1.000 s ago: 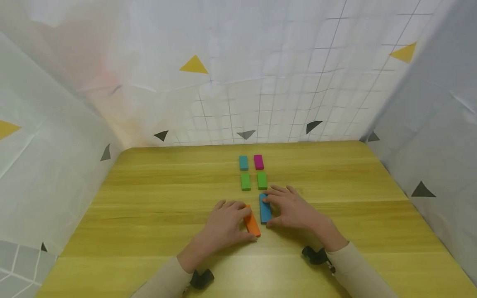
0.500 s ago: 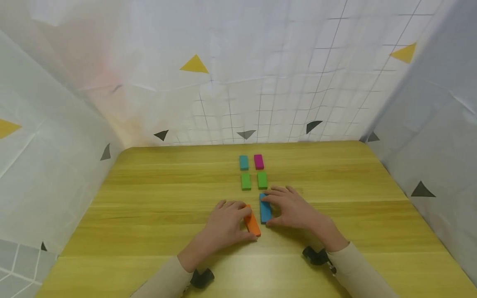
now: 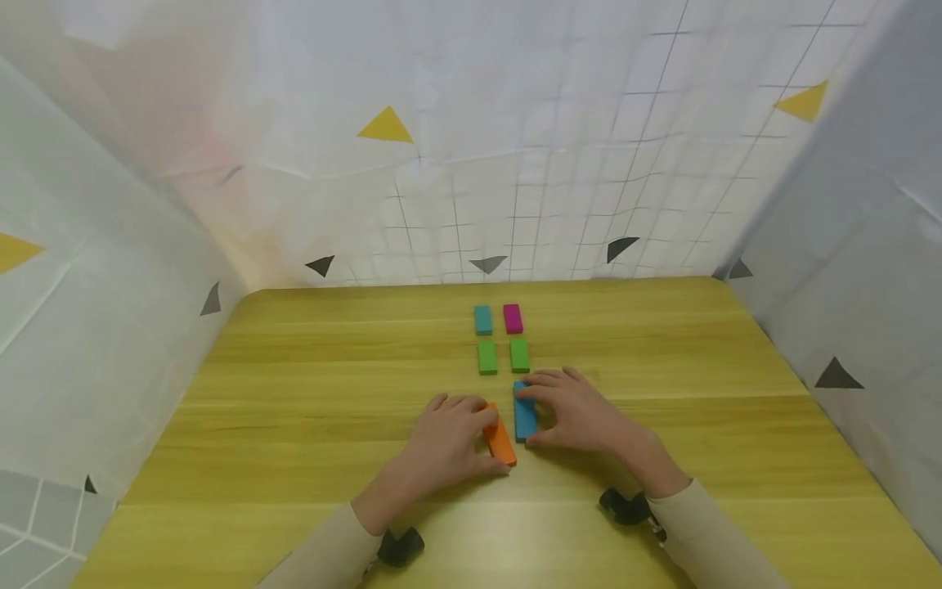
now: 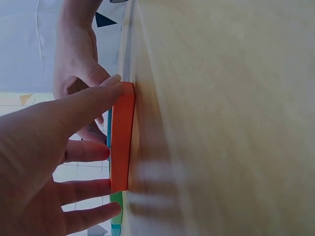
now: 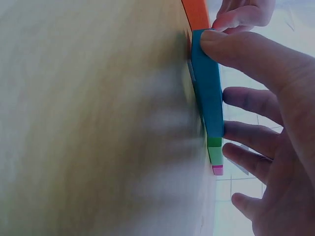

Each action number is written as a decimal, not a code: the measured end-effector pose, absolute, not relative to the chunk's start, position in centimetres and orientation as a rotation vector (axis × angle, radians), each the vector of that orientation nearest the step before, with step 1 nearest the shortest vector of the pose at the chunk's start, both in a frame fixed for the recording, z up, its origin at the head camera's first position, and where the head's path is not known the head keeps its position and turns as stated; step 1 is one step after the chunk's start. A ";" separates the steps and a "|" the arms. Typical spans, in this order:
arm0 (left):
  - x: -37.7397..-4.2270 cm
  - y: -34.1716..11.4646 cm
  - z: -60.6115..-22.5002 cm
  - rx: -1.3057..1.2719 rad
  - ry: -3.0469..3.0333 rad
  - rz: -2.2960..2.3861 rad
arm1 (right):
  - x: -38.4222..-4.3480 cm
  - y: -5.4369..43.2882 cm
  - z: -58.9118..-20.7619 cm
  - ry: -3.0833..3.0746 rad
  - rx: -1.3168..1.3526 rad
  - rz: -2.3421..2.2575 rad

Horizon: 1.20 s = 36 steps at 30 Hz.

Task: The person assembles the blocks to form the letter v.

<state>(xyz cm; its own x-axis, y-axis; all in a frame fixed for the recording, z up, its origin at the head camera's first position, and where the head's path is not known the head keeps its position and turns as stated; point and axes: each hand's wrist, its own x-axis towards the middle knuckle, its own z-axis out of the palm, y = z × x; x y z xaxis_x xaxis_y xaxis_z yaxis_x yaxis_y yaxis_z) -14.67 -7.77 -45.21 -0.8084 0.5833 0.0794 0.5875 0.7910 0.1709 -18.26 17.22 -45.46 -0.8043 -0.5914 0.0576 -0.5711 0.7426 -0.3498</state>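
Note:
My left hand [image 3: 441,438] pinches a slim orange block [image 3: 502,446] lengthwise, thumb at its near end and a fingertip toward its far end. The orange block lies at a slant on the wooden table. Just to its right, my right hand [image 3: 577,415] has thumb and fingers about the two ends of a blue block [image 3: 525,424], which points nearly straight away from me. In the left wrist view the thumb sits on the top corner of the orange block [image 4: 122,140]. The right wrist view has the thumb against one end of the blue block [image 5: 209,83].
Beyond the hands, two green blocks [image 3: 487,358] lie side by side. Farther back are a teal block [image 3: 482,320] and a magenta block [image 3: 513,319]. White sheeting [image 3: 471,196] with yellow and dark triangles rises behind the table [image 3: 294,393] and at both sides.

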 end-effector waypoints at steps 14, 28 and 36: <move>-14.8 -7.7 -45.6 -0.968 -2.939 -0.300 | -17.8 17.1 -45.1 2.953 -0.918 -0.516; -14.9 -7.6 -45.6 -0.958 -2.958 -0.325 | -16.6 17.2 -45.3 2.995 -0.904 -0.474; -14.7 -7.7 -45.6 -0.942 -2.963 -0.330 | -16.1 17.2 -45.4 3.024 -0.919 -0.462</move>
<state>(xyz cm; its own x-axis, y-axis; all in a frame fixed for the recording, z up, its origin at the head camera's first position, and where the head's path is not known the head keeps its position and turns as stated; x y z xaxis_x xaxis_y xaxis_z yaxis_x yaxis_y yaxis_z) -14.68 -7.70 -45.56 -0.8184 0.5694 0.0778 0.5726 0.7962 0.1955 -16.05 17.19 -45.42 -0.8332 -0.5368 0.1332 -0.5520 0.7928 -0.2582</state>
